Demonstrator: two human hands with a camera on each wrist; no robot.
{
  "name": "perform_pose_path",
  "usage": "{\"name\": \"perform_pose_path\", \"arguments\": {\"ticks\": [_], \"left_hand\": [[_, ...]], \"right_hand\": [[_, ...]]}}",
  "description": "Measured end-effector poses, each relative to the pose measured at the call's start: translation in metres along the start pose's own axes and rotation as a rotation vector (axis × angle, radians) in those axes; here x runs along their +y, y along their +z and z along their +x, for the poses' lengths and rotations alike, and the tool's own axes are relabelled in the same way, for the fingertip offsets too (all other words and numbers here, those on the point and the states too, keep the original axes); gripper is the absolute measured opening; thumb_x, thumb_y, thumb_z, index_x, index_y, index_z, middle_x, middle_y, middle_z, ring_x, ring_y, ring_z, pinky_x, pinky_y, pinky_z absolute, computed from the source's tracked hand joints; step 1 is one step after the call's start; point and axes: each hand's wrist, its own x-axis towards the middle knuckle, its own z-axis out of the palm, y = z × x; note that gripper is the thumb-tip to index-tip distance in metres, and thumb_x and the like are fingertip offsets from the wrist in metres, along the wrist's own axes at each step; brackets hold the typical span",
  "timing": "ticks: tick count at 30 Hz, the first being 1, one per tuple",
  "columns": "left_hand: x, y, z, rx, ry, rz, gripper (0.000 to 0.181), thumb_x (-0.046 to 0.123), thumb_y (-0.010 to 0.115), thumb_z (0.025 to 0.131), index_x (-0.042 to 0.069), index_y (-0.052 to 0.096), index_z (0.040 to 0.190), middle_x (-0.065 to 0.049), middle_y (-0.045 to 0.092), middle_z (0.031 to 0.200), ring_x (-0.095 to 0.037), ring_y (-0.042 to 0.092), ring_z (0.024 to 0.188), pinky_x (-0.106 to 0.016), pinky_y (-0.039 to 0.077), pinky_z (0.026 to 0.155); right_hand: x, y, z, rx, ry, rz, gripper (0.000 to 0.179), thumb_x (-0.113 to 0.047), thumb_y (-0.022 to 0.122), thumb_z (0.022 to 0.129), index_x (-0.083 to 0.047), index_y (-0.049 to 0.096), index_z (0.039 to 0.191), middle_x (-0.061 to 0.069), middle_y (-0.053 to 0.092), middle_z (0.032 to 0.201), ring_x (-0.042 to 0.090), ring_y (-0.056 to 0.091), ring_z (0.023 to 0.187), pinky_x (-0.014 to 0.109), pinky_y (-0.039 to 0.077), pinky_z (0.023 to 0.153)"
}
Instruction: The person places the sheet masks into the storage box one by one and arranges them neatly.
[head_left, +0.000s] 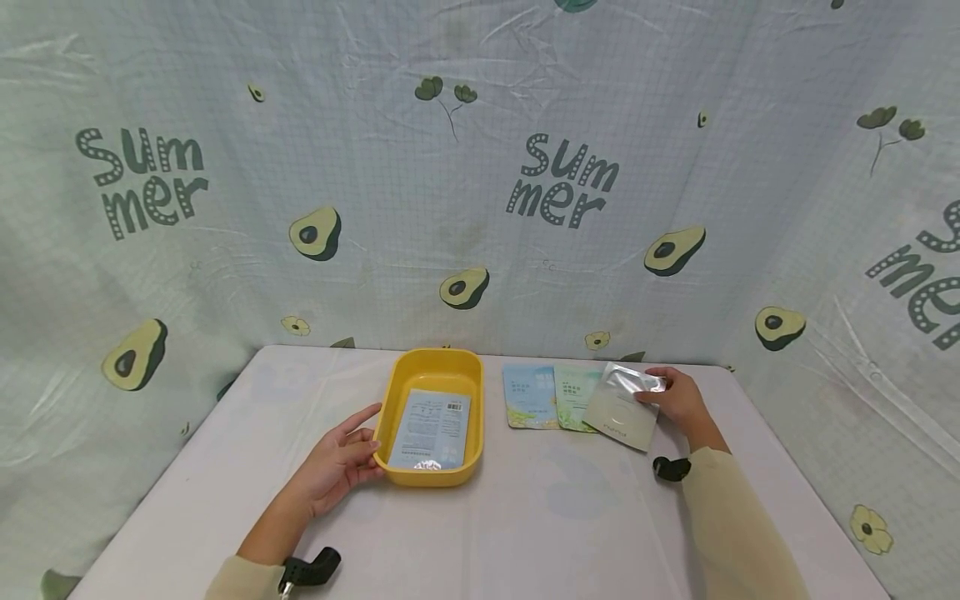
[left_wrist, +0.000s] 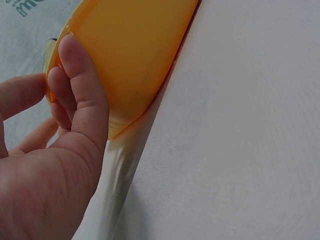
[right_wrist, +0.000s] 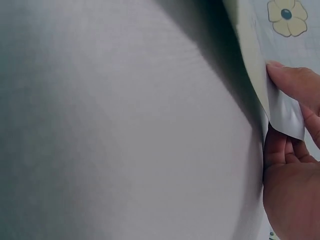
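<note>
At the left side of a yellow plastic tray (head_left: 480,417), my left hand (head_left: 341,467) holds the rim; the left wrist view shows its thumb and fingers (left_wrist: 82,75) at the tray's edge. Inside the tray lies a pale blue sachet (head_left: 431,429) with printed text and a barcode. My right hand (head_left: 678,400) pinches the top right corner of a silver and cream sachet (head_left: 622,412), thumb above and fingers beneath. That sachet is tilted and overlaps a green sachet (head_left: 573,396). In the right wrist view, its silver corner (right_wrist: 287,117) bends between thumb and fingers.
A blue sachet (head_left: 528,396) with a yellow-green lower edge lies between the tray and the green sachet. All stand on a table with a white cover (head_left: 555,525). Behind and on both sides hangs a cloth (head_left: 390,208) printed with avocados and lettering.
</note>
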Motion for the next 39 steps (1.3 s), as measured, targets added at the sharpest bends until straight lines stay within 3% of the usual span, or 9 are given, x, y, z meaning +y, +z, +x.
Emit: {"name": "perform_pose_path", "arguments": {"ticks": [8, 16, 23, 33, 39], "left_hand": [[-0.001, 0.0, 0.001, 0.008, -0.008, 0.004, 0.072, 0.007, 0.057, 0.103, 0.02, 0.022, 0.164, -0.007, 0.053, 0.114, -0.014, 0.061, 0.081, -0.028, 0.062, 0.081], [-0.001, 0.0, 0.0, 0.015, -0.012, -0.005, 0.071, 0.006, 0.056, 0.103, 0.021, 0.023, 0.164, -0.006, 0.053, 0.115, -0.014, 0.06, 0.081, -0.028, 0.062, 0.081], [-0.001, -0.001, 0.0, -0.002, -0.009, -0.018, 0.072, 0.006, 0.056, 0.103, 0.021, 0.022, 0.164, -0.005, 0.053, 0.113, -0.013, 0.059, 0.08, -0.028, 0.062, 0.081], [-0.002, -0.001, 0.001, -0.003, -0.005, -0.02, 0.071, 0.005, 0.056, 0.103, 0.02, 0.022, 0.164, -0.004, 0.053, 0.112, -0.013, 0.059, 0.08, -0.028, 0.062, 0.081], [-0.002, 0.001, 0.002, 0.01, -0.014, -0.014, 0.07, 0.005, 0.055, 0.103, 0.022, 0.024, 0.163, -0.006, 0.053, 0.113, -0.015, 0.059, 0.081, -0.029, 0.062, 0.083]], "right_hand": [[-0.003, 0.005, -0.002, -0.014, -0.019, 0.013, 0.062, -0.02, 0.081, 0.088, 0.0, 0.053, 0.14, 0.024, 0.056, 0.133, 0.033, 0.053, 0.11, 0.037, 0.048, 0.087], [-0.008, 0.008, -0.006, -0.027, -0.012, 0.042, 0.062, -0.023, 0.082, 0.088, -0.007, 0.053, 0.141, 0.018, 0.056, 0.123, 0.029, 0.051, 0.105, 0.03, 0.045, 0.077], [-0.015, 0.01, -0.014, -0.068, -0.011, 0.116, 0.064, -0.022, 0.08, 0.089, -0.009, 0.05, 0.144, 0.024, 0.05, 0.147, 0.032, 0.052, 0.116, 0.028, 0.049, 0.083], [-0.023, 0.015, -0.027, -0.094, -0.026, 0.153, 0.063, -0.02, 0.079, 0.091, -0.008, 0.048, 0.145, 0.026, 0.057, 0.14, 0.026, 0.06, 0.106, 0.023, 0.053, 0.077], [-0.027, 0.018, -0.029, -0.103, -0.026, 0.251, 0.065, -0.019, 0.079, 0.091, -0.007, 0.048, 0.147, 0.027, 0.057, 0.141, 0.018, 0.063, 0.101, 0.023, 0.057, 0.076]]}}
